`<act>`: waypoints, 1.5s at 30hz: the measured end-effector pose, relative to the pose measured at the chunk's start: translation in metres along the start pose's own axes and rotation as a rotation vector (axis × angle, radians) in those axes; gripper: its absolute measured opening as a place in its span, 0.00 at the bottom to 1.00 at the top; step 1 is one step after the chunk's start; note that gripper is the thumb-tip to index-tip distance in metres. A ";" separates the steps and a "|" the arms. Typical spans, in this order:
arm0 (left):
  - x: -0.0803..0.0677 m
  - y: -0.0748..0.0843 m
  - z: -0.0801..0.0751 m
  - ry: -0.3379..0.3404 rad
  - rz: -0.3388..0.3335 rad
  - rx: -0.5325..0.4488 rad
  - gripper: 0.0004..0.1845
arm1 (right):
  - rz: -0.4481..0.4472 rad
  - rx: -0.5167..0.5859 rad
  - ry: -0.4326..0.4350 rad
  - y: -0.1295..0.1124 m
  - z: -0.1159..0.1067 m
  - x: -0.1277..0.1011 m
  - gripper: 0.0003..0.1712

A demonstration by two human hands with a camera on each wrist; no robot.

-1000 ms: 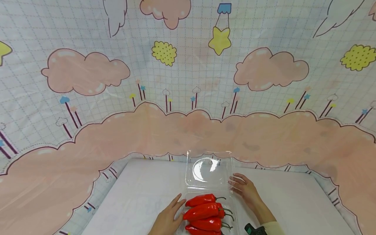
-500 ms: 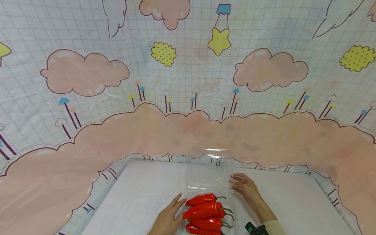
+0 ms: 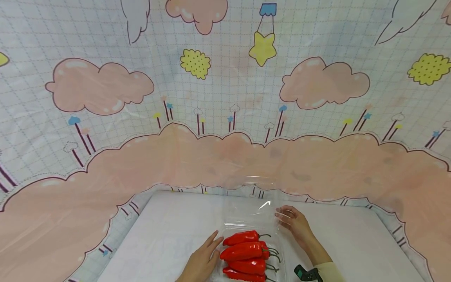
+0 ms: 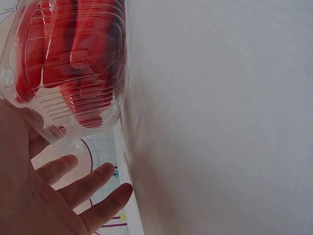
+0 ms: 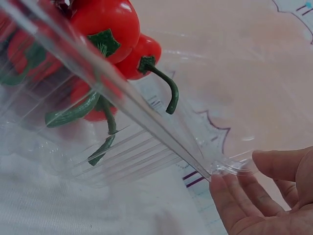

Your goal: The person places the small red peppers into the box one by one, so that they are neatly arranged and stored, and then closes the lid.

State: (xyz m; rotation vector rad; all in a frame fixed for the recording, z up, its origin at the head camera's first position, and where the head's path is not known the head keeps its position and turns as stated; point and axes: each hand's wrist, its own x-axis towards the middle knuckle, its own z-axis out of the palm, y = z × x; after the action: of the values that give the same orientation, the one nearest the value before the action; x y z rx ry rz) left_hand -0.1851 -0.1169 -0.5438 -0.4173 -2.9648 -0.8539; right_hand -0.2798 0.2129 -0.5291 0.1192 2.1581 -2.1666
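Note:
A clear plastic clamshell box [image 3: 285, 270] holds several glossy red peppers [image 3: 243, 252] with green stems. Its transparent lid [image 3: 243, 209] stands raised at the far side. My left hand [image 3: 201, 260] lies along the box's left side, fingertips at the rim; in the left wrist view its fingers [image 4: 88, 183] spread out just below the ribbed wall. At the lid's right edge, close to the hinge, is my right hand [image 3: 294, 223]. In the right wrist view its thumb and fingers [image 5: 227, 198] lie loosely on either side of a clear plastic corner, with a gap between them.
The box sits on a white tabletop [image 3: 169, 231]. Behind the table hangs a printed cloth [image 3: 218, 156] with pink clouds and stars. A black device [image 3: 307, 273] is on the right wrist, by a pale sleeve [image 3: 329, 272].
The lid has tilted more upright, its upper edge rising slightly and its large bright reflection shrinking. Both hands stay nearly where they were, and the peppers have not moved within the box.

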 end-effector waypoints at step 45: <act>0.026 0.002 -0.049 0.412 0.157 -0.034 0.21 | -0.112 0.032 -0.066 -0.005 -0.006 -0.014 0.16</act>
State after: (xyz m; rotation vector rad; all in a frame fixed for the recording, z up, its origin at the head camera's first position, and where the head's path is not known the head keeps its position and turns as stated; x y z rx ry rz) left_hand -0.2123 -0.1344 -0.4980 -0.4116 -2.5102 -0.8536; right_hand -0.2663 0.2192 -0.5225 -0.0720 2.1443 -2.2302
